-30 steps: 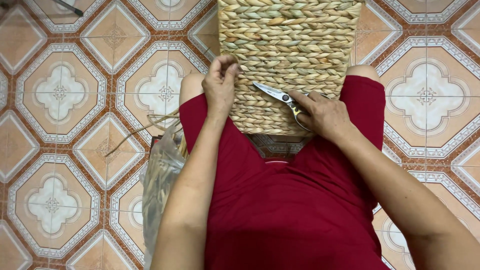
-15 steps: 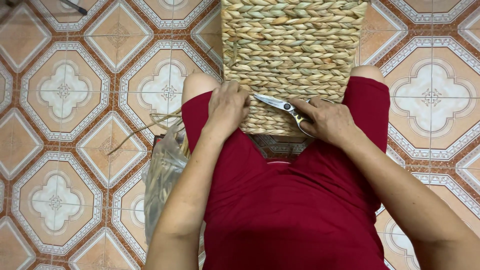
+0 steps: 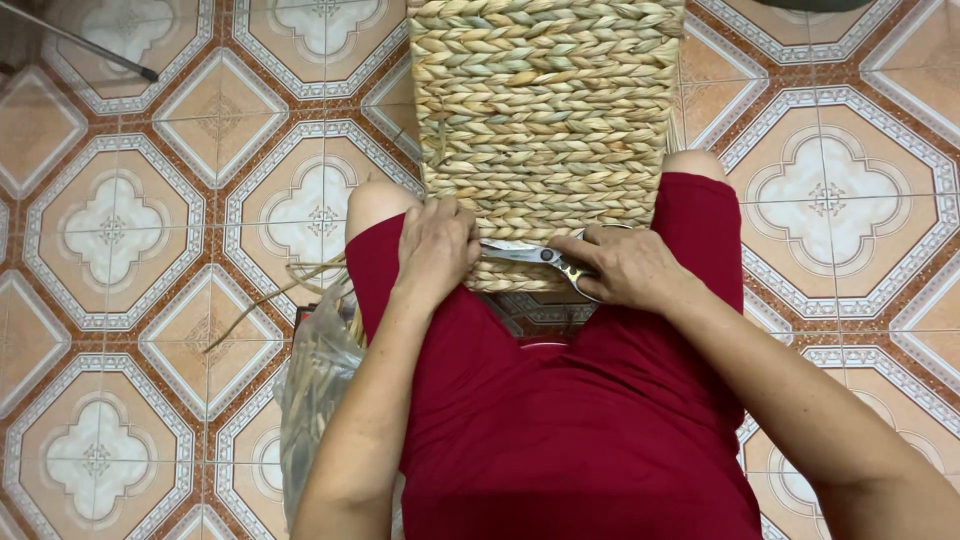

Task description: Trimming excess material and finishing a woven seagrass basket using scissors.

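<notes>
From my feed everything hangs off the woven basket, so I'll place stuff against that. Far left of it, up in the corner, a thin dark rod lies across the patterned floor tiles. Closer in, down and left of the basket, there's a clear plastic bag stuffed with dry straw, a few loose strands poking out over the tiles.

The basket itself sits between the knees of the person in red shorts, its near edge resting at the lap. The left hand lies flat on the basket's lower left corner, fingers pressed together and curled down over the weave. Just right of it, along the basket's bottom edge, are the scissors, blades pointing left toward that hand and touching the weave; can't tell whether they're actually cutting a strand. The right hand is at the basket's lower right, fingers wrapped around the handles, squeezed snug.
</notes>
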